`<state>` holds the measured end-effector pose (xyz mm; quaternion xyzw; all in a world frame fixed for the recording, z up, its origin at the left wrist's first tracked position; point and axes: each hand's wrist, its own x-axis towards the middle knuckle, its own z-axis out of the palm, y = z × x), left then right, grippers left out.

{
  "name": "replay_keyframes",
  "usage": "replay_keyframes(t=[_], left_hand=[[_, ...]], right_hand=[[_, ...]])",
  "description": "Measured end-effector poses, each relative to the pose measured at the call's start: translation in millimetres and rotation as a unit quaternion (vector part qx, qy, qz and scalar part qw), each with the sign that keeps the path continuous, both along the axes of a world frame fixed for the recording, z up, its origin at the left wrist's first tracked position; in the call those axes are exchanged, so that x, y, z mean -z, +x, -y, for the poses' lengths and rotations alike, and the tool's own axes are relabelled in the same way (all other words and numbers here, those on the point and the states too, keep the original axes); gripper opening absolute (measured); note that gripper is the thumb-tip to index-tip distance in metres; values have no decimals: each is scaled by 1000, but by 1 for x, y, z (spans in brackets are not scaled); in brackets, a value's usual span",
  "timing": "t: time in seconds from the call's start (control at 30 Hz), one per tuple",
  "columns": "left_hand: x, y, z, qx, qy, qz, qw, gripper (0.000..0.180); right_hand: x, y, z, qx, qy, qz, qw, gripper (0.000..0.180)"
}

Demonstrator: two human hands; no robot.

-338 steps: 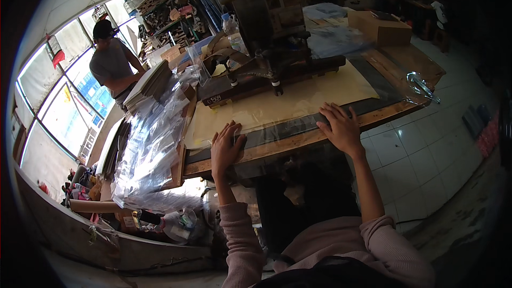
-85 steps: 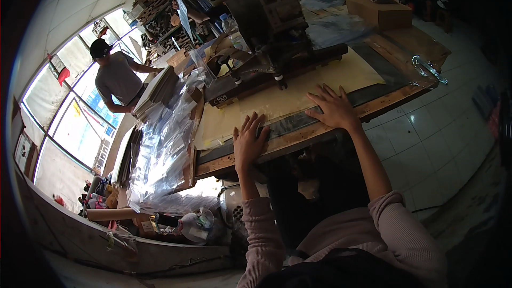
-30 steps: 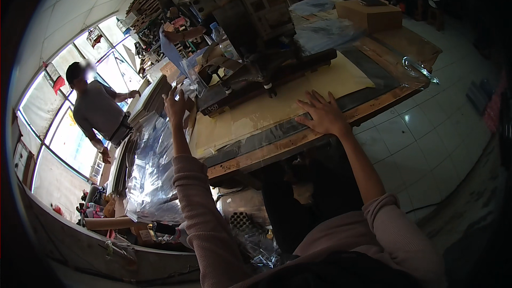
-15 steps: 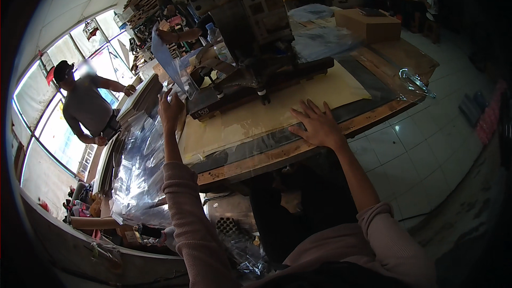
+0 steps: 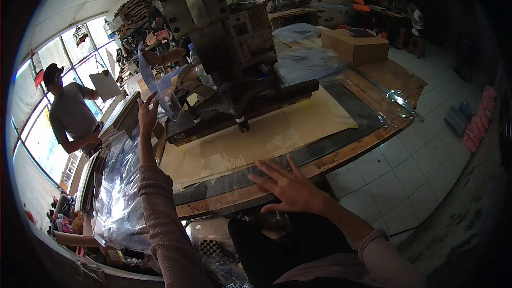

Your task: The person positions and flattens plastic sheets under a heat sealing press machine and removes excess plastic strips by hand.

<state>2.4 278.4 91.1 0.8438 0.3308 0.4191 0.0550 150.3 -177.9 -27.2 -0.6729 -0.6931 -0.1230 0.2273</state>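
Observation:
My right hand (image 5: 288, 185) is open, its fingers spread low over the front edge of the wooden table (image 5: 213, 206). Its fingertips are at a dark grey mat (image 5: 320, 154), just in front of a large pale yellow sheet (image 5: 261, 136). Glossy patches on the sheet look like clear film. Raised at the left, my left hand (image 5: 148, 113) has its fingers stretched upward, next to a bluish clear plastic sheet (image 5: 154, 82). I see nothing held in it. A heavy dark press (image 5: 240, 108) stands over the yellow sheet.
Crumpled clear plastic (image 5: 120, 192) lies to the left of the table. A co-worker (image 5: 74, 109) there holds a pale board (image 5: 105, 86). Another person's arm (image 5: 166, 56) reaches in behind the press. A cardboard box (image 5: 356, 47) sits at the far right.
My right hand has drawn back toward me from the yellow sheet to the table's front edge. My left hand's fingers have straightened. The co-worker at left now holds up a pale board.

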Motion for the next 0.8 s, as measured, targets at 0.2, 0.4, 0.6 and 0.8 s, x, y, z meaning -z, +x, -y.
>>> replay_keyframes(t=[0.2, 0.4, 0.6, 0.8], left_hand=[[-6, 28, -31, -70, -16, -10, 997, 41], [-5, 44, -31, -136, -32, 154, 978, 39], [-33, -96, -62, -7, 79, 463, 883, 57], [-9, -189, 45, -71, 284, 380, 878, 33]], right_hand=[[19, -9, -13, 18, 8, 156, 988, 70], [21, 1, -12, 18, 35, 111, 993, 58], [13, -14, -20, -20, 28, 86, 996, 57], [9, -4, -14, 16, -7, 56, 998, 51]])
